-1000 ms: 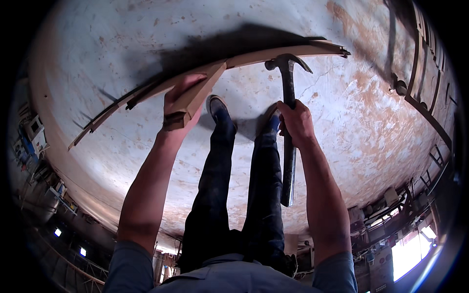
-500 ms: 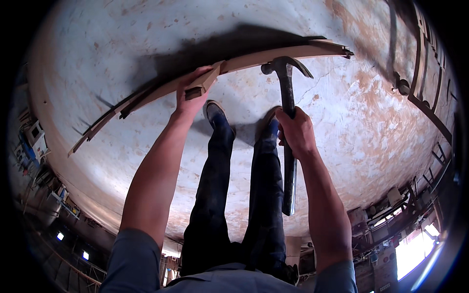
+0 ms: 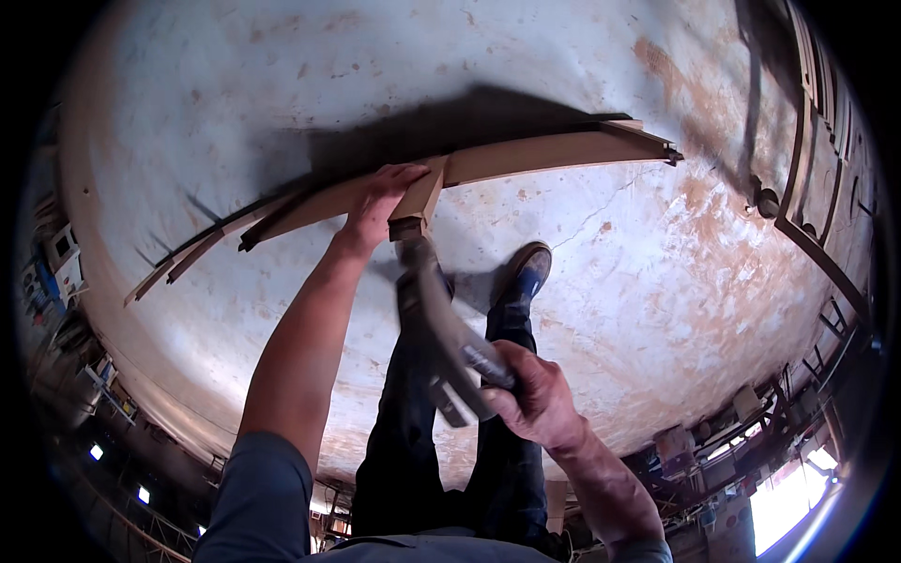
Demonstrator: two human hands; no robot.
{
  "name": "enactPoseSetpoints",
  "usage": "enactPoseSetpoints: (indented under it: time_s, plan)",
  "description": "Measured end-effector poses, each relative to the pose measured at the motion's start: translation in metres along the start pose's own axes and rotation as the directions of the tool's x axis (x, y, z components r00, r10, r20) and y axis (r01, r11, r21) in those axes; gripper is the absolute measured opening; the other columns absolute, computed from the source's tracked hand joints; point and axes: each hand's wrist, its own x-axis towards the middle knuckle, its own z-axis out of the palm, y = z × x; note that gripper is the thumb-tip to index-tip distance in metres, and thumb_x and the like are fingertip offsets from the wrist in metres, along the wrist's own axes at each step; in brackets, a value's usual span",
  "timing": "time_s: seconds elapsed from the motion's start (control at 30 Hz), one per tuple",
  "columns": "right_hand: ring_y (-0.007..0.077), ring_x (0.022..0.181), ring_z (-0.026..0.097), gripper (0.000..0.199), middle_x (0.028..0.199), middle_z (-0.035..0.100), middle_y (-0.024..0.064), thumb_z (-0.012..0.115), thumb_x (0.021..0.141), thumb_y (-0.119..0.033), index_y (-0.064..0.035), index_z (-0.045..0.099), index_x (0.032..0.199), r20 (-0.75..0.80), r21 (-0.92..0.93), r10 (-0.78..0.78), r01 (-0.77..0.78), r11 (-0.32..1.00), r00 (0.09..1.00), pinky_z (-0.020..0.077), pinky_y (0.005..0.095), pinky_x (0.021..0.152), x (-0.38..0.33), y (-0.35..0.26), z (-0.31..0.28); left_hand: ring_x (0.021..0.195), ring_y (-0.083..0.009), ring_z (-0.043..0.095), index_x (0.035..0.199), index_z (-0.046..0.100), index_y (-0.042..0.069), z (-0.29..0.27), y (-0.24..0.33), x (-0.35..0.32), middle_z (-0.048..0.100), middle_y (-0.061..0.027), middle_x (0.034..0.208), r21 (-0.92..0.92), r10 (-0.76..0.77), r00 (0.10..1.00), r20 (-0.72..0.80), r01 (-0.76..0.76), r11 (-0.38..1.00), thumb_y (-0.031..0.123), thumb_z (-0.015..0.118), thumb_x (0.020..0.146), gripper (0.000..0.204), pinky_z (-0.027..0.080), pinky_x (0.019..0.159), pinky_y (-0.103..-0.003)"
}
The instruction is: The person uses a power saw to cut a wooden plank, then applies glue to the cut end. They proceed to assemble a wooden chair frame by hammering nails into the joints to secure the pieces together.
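My left hand is wrapped around a wooden frame where a short wooden crosspiece meets a long wooden board. The crosspiece's dark end points toward me. My right hand grips the handle of a claw hammer, which is swung up and smeared by motion. Its striking face is at or very near the end of the crosspiece, though contact cannot be made out. The claw points back toward my legs.
Thin wooden strips with nails sticking out stretch to the left. My shoe stands on the worn concrete floor below the frame. More timber framing lies at the far right, and workshop clutter lines both sides.
My right hand has brought the hammer down and left, turning its head toward the crosspiece end. The crosspiece and board sit slightly lower in view, and the left hand keeps its hold.
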Motion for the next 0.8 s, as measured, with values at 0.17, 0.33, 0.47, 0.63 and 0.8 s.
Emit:
enactPoseSetpoints:
  time_s: [0.17,0.33,0.47,0.63,0.8]
  plan:
    - [0.0303,0.069,0.066,0.041,0.080,0.063,0.0134,0.076,0.085,-0.030,-0.0015,0.058,0.108,-0.017,-0.191,0.042,-0.045,0.981,0.999,0.0529,0.0359,0.060,0.018,-0.008,0.016,0.121,-0.0235,0.054,0.127,0.055,0.009,-0.003,-0.012,-0.007,0.058,-0.0069,0.126,0.474,-0.061,0.996,0.069,0.021,0.880,0.005,0.071,0.071,0.058,0.048,0.098,-0.030]
    - [0.0294,0.069,0.067,0.040,0.080,0.064,0.0124,0.074,0.086,-0.033,-0.0021,0.059,0.105,0.027,-0.229,-0.052,0.056,0.972,0.998,0.0538,0.0367,0.058,0.020,-0.007,0.015,0.119,-0.0237,0.055,0.126,0.055,0.010,-0.005,-0.012,-0.002,0.057,-0.0068,0.128,0.451,0.015,0.995,0.094,-0.056,0.891,0.003,0.073,0.070,0.059,0.048,0.099,-0.029]
    - [0.0295,0.070,0.067,0.039,0.080,0.064,0.0125,0.073,0.087,-0.036,-0.0033,0.060,0.103,-0.064,-0.307,0.144,-0.157,0.939,0.988,0.0539,0.0372,0.058,0.030,-0.008,0.025,0.114,-0.0267,0.058,0.124,0.057,0.008,0.001,-0.008,-0.006,0.060,-0.0097,0.124,0.033,0.048,0.998,0.028,-0.049,0.998,0.005,0.074,0.069,0.058,0.048,0.097,-0.031]
    - [0.0313,0.064,0.065,0.041,0.076,0.063,0.0121,0.072,0.087,-0.040,-0.0035,0.058,0.099,-0.062,-0.210,-0.015,0.002,0.978,0.998,0.0529,0.0379,0.056,0.031,-0.004,0.020,0.103,-0.0337,0.063,0.124,0.059,0.006,-0.002,-0.006,0.000,0.064,-0.0148,0.113,0.387,0.053,0.999,0.007,-0.052,0.921,0.012,0.074,0.072,0.054,0.052,0.089,-0.037]
    - [0.0330,0.065,0.065,0.042,0.076,0.063,0.0131,0.071,0.088,-0.042,-0.0038,0.058,0.099,-0.103,-0.272,0.023,-0.050,0.961,0.994,0.0521,0.0383,0.056,0.049,0.004,0.018,0.103,-0.0366,0.063,0.123,0.060,0.008,-0.004,-0.004,0.003,0.065,-0.0162,0.112,0.437,-0.026,1.000,0.013,0.017,0.899,0.020,0.074,0.073,0.054,0.052,0.087,-0.040]
